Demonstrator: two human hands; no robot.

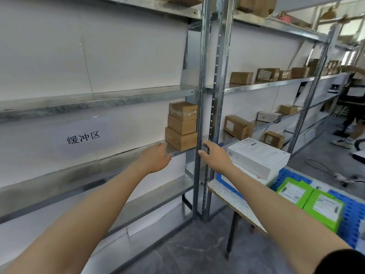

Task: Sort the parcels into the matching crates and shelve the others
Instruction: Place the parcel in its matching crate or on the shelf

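Three brown cardboard parcels (182,125) sit stacked at the right end of the grey metal shelf (118,161), against the steel upright (201,107). The left hand (156,157) reaches in just left of the bottom box, fingers loose and empty. The right hand (214,155) is at the upright, fingers spread, gripping nothing. To the right, white flat cartons (258,155) rest on the speckled counter (235,200), beside green parcels (310,202) in a blue plastic crate (351,218).

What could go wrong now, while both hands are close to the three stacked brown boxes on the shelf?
The stack of three boxes sits near the front edge of the shelf, not squarely aligned; a nudge from the left hand might topple it. The right hand is close to the metal upright and could knock or scrape against it.
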